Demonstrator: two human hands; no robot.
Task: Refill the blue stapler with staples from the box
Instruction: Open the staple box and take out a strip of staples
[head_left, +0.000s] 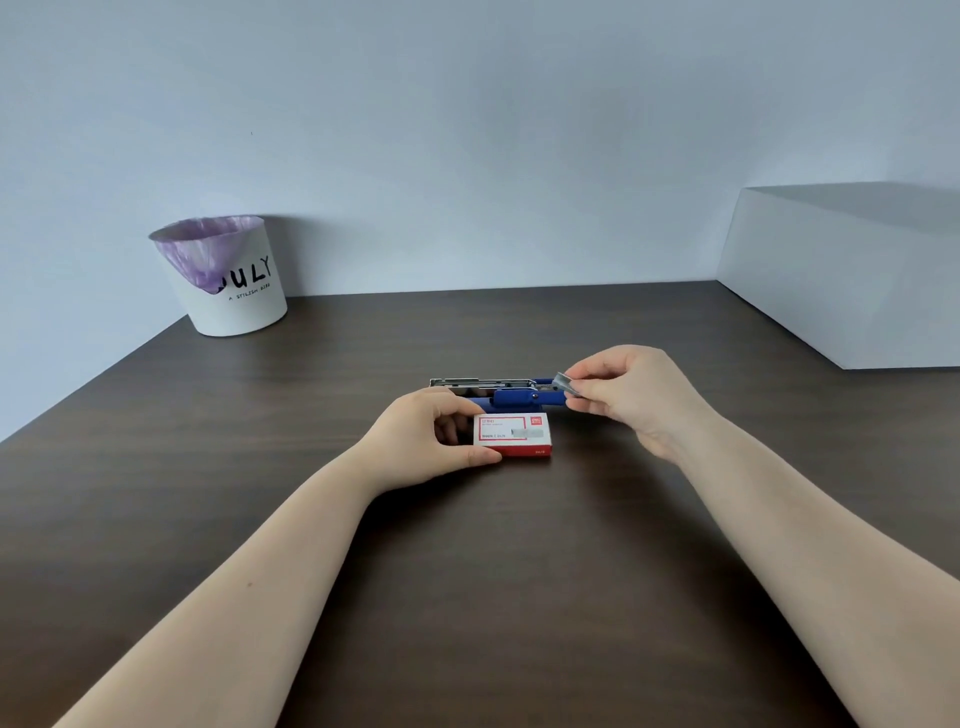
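At frame centre on the surface (467, 597), the blue stapler (524, 397) lies open. Left hand (431, 441) grips the box (513, 435); right hand (628, 397) pinches a staple strip (565, 383). Loading and closing remain.

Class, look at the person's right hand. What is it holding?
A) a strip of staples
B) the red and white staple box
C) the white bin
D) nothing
A: the right hand pinches a silvery strip of staples over the opened blue stapler.
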